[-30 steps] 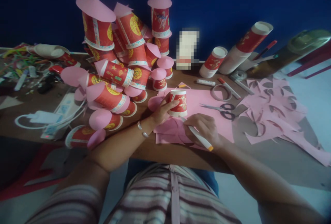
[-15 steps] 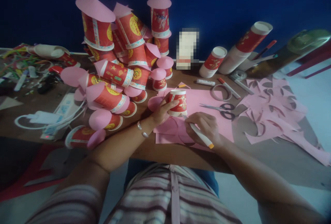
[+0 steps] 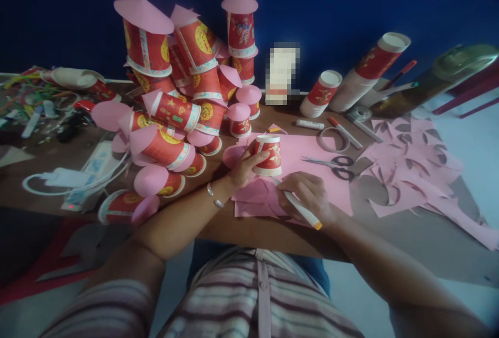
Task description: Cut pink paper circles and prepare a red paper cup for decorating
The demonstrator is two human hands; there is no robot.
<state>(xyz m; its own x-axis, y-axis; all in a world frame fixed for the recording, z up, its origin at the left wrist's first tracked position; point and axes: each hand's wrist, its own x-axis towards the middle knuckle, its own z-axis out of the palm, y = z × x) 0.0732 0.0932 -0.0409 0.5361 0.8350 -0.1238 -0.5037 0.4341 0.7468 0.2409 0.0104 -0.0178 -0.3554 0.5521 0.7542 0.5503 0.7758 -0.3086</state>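
Note:
My left hand [image 3: 246, 167] is wrapped round a red paper cup [image 3: 270, 157] with white bands and gold print. The cup stands upside down, its wider end lowest, over pink paper [image 3: 290, 143]. In my right hand [image 3: 306, 195] is a white marker [image 3: 304, 210] with an orange end pointing back toward me. The marker's front end is just below the cup, over the pink sheets; whether its tip touches the paper I cannot tell. Black-handled scissors [image 3: 331, 162] lie partly spread on the paper, right of the cup.
Several red cups with pink cone tops [image 3: 239, 26] are piled at left and back. Pink paper offcuts [image 3: 417, 171] cover the right side. A tape roll [image 3: 332, 140], glue stick [image 3: 310, 124], cup stack [image 3: 368, 70] and power strip [image 3: 89, 174] also lie about.
My right hand and the marker have shifted slightly left and toward me, the marker's front end dropping a little away from the cup's lower edge. My left hand and the cup stay nearly still.

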